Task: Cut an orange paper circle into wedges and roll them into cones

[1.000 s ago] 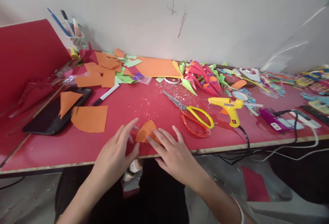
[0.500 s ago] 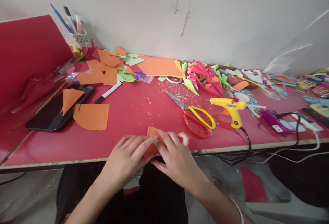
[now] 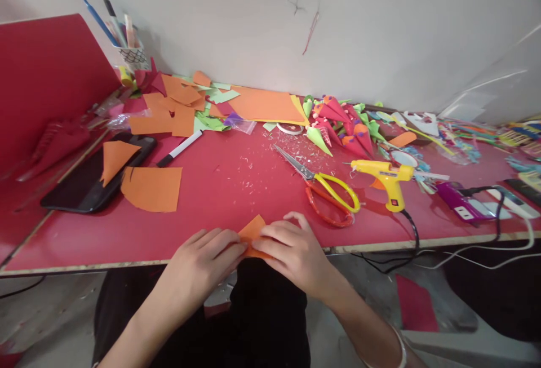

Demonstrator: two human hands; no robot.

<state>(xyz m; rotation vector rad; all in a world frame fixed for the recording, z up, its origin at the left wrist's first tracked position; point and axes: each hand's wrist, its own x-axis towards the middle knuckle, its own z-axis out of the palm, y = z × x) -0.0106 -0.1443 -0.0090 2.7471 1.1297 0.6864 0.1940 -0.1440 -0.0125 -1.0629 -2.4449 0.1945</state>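
Observation:
A small orange paper piece (image 3: 253, 229) is at the near edge of the red table (image 3: 236, 187), pinched between both of my hands. My left hand (image 3: 203, 264) grips its left side with the fingers pressed together. My right hand (image 3: 293, 252) closes over its right side, fingers curled on the paper. Most of the piece is hidden under my fingers. Yellow and orange scissors (image 3: 325, 187) lie a short way beyond my right hand.
A yellow glue gun (image 3: 386, 179) with a black cord stands right of the scissors. Orange sheets (image 3: 153, 187), a black tablet (image 3: 91, 179), a marker (image 3: 180, 148), paper cones (image 3: 338, 125) and a pen cup (image 3: 131, 55) lie farther back. A purple power strip (image 3: 459, 202) is at the right.
My hands have drawn the orange piece back from the table surface to its near edge and closed on it, folding it smaller. The view has shifted slightly.

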